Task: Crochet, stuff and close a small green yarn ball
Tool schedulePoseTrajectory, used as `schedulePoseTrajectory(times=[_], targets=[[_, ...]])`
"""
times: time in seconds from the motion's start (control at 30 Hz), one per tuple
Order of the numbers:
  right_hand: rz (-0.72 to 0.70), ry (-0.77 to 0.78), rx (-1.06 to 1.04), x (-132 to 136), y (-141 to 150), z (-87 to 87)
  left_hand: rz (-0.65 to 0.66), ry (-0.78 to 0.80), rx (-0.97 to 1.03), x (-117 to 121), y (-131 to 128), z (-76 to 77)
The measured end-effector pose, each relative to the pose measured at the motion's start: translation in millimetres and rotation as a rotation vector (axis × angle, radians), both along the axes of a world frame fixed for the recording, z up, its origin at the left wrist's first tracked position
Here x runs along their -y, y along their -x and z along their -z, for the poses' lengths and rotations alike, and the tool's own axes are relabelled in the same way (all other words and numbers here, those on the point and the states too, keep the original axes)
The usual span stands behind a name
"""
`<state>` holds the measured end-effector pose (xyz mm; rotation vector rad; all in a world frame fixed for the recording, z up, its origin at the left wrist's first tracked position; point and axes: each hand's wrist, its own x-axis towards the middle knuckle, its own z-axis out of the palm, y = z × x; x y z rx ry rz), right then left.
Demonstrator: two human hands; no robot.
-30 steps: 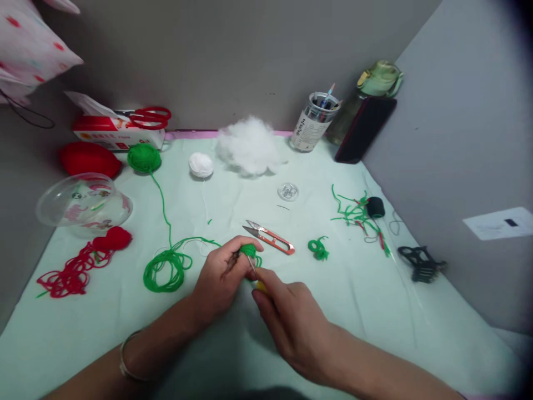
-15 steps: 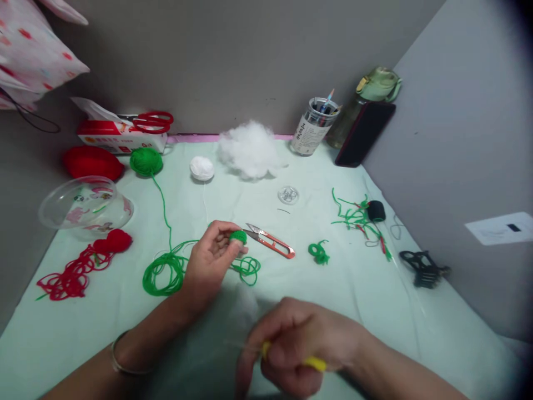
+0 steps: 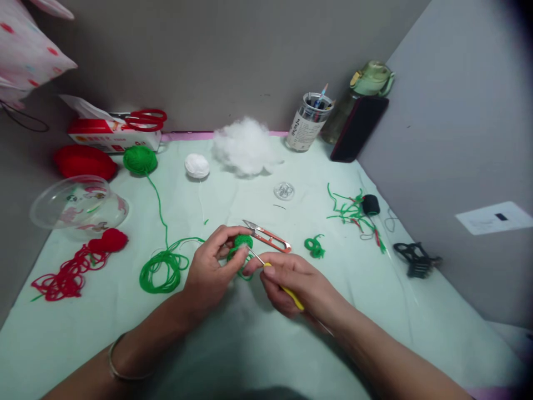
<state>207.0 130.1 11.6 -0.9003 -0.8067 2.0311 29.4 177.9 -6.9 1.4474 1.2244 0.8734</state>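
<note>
My left hand (image 3: 216,264) is closed around a small green crocheted piece (image 3: 243,241), pinched between thumb and fingers. In my right hand (image 3: 289,283) is a crochet hook (image 3: 293,297) with a yellow grip, its metal shaft pointing up and left. The hook's tip meets the green piece at its lower edge, where a bit of white shows. Partly behind my left hand, green yarn loops lie on the cloth. Just beyond the green piece lie orange thread snips (image 3: 270,239). A coil of green yarn (image 3: 160,272) rests left of my left hand.
White stuffing (image 3: 247,147), a white yarn ball (image 3: 197,166) and a green yarn ball (image 3: 140,160) sit at the back. Tangled red yarn (image 3: 66,278) and a clear tub (image 3: 79,205) lie left. Green scraps (image 3: 315,246), a pen cup (image 3: 308,125) and a black claw clip (image 3: 416,259) are right.
My right hand has moved up and left with the crochet hook, bringing its tip to the green piece. The wisp of white fluff near my right hand no longer shows there. The view has shifted slightly.
</note>
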Motion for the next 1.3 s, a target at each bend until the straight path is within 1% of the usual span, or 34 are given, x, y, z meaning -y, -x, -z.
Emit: schedulePoseTrajectory(times=[0.33, 0.47, 0.53, 0.6, 0.7, 0.77, 0.87, 0.9, 0.93, 0.97, 1.0, 1.13, 1.17, 1.23, 1.3], targets=[[0.026, 0.039, 0.004, -1, -2, 1.4, 0.101, 0.046, 0.086, 2, 4, -1.6], [0.021, 0.106, -0.055, -2, -2, 3.8, 0.087, -0.007, 0.029, 1, 5, -1.1], [0.018, 0.107, -0.069, -2, -2, 4.4, 0.079, -0.034, -0.005, 0, 4, -0.4], [0.026, 0.054, -0.024, -1, -1, 3.3, 0.075, -0.051, -0.033, 0, 2, 0.1], [0.032, -0.09, 0.194, 6, 2, -2.1, 0.09, -0.059, -0.042, -1, 0, -0.5], [-0.002, -0.23, 0.421, 10, 4, -6.4, 0.12, -0.006, -0.01, -2, 0, -1.7], [-0.088, -0.471, 0.746, 14, 7, -9.7, 0.173, 0.123, 0.065, -2, 1, -2.6], [-0.106, -0.521, 0.808, 14, 8, -9.6, 0.176, 0.153, 0.087, -2, 2, -2.3], [-0.112, -0.536, 0.825, 13, 8, -9.0, 0.172, 0.17, 0.104, -3, 2, -1.6], [-0.106, -0.511, 0.786, 12, 8, -8.0, 0.162, 0.179, 0.118, -3, 2, -0.6], [-0.092, -0.449, 0.687, 10, 7, -6.8, 0.148, 0.181, 0.13, -4, 2, 0.4], [-0.057, -0.028, 0.028, 0, 2, -1.3, 0.063, 0.138, 0.191, -4, 0, 2.2], [-0.068, 0.049, -0.095, -2, 1, 0.0, 0.043, 0.123, 0.204, -3, -1, 1.8], [-0.106, 0.145, -0.237, -5, -2, 2.5, 0.025, 0.106, 0.217, 1, -2, 0.9], [-0.132, 0.19, -0.31, -6, -4, 5.1, 0.024, 0.085, 0.211, 5, -2, 1.5]])
